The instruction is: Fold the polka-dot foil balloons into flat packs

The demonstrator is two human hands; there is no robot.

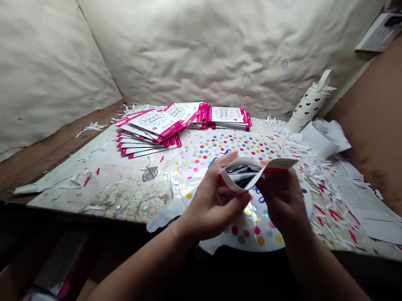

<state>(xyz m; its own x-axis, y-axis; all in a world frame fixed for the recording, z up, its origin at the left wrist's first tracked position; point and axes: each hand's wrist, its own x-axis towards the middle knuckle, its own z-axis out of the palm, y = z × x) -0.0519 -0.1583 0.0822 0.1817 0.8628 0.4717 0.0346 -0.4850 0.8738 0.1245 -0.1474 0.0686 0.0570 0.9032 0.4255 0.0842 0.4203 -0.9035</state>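
Observation:
My left hand (210, 207) is closed around the left side of a white and pink packet (280, 163), its thumb along the near edge. My right hand (283, 204) grips the packet's right side, with most of its fingers in shadow. Between the hands the packet's mouth bulges apart, and folded dark and pale material shows inside; what it is I cannot make out. Under both hands a flat white foil balloon (233, 143) with coloured dots and blue lettering lies on the table.
Stacks of pink-edged printed packets (151, 122) lie at the back, with another pile (226, 114) beside them. A white tumbler with hearts (310, 106) leans at the right near crumpled paper (324, 139). Paper shreds (331, 201) cover the table's right side. Below left is a box (35, 299).

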